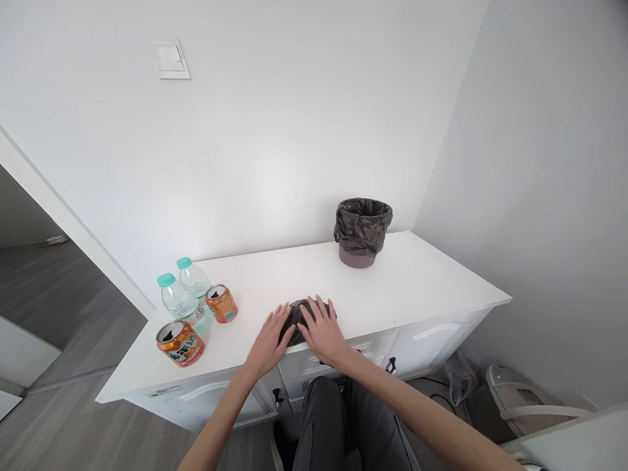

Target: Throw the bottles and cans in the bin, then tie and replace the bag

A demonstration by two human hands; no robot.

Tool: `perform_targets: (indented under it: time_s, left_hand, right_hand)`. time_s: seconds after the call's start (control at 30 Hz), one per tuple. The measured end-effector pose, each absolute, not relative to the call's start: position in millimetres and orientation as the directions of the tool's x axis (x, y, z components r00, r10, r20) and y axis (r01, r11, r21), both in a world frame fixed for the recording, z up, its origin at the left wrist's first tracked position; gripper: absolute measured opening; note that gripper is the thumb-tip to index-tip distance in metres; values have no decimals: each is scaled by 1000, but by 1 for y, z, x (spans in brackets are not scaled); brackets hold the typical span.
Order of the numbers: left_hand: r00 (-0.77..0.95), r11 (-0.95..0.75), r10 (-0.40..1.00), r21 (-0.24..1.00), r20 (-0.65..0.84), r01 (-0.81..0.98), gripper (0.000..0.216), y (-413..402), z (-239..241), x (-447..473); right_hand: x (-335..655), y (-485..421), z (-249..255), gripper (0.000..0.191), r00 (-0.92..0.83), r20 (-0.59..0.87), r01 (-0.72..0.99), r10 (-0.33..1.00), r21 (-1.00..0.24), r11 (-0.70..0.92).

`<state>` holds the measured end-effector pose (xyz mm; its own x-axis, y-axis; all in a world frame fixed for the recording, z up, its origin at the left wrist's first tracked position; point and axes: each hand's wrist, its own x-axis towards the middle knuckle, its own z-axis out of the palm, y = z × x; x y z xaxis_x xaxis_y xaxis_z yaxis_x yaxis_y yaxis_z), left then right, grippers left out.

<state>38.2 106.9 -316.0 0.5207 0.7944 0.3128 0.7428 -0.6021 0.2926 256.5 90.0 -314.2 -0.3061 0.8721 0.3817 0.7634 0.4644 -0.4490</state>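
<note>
A crumpled black plastic bag (pixel 297 322) lies near the front edge of the white cabinet top (pixel 275 275), partly covered by both hands. My left hand (pixel 269 339) rests against its left side with the fingers stretched out. On its right part my right hand (pixel 324 332) lies flat, fingers spread over the plastic. Neither hand is wrapped around the bag. Farther back stands a small bin (pixel 357 258) with a black liner (pixel 363 229) folded over its rim.
Two clear bottles with teal caps (pixel 179 302) and two opened orange cans (pixel 180 343) stand at the left end. Black knobs (pixel 391 365) stick out from the cabinet front. A beige appliance (pixel 527 396) sits on the floor at the right. Walls rise behind and right.
</note>
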Motion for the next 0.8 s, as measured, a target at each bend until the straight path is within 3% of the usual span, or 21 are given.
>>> perform_targets:
  time_s: [0.13,0.23,0.33,0.53,0.8]
  left_hand:
    - [262,-430,893,523,367,736,55,107,-308,26]
    - [112,-340,918,608,381,718,53,107,-301,23]
    - [62,-318,917,630,393,708,50,106,-299,23]
    - [32,-276,933,653,359,705,46,103,-297,25]
    - [45,-276,936,646,350,711,42,100,-295,29]
  right_hand:
    - [229,60,-314,60,-314,372,729,873,-495,473]
    - [223,53,-311,62,-310,300,751,902,-504,426]
    - [233,59,-304,63,-261,254,809,931,-469,355]
    - [291,85,-299,65,-171,177,938,969,-271,215]
    - [433,110,-326,62,-83,229,977,970,-174,125]
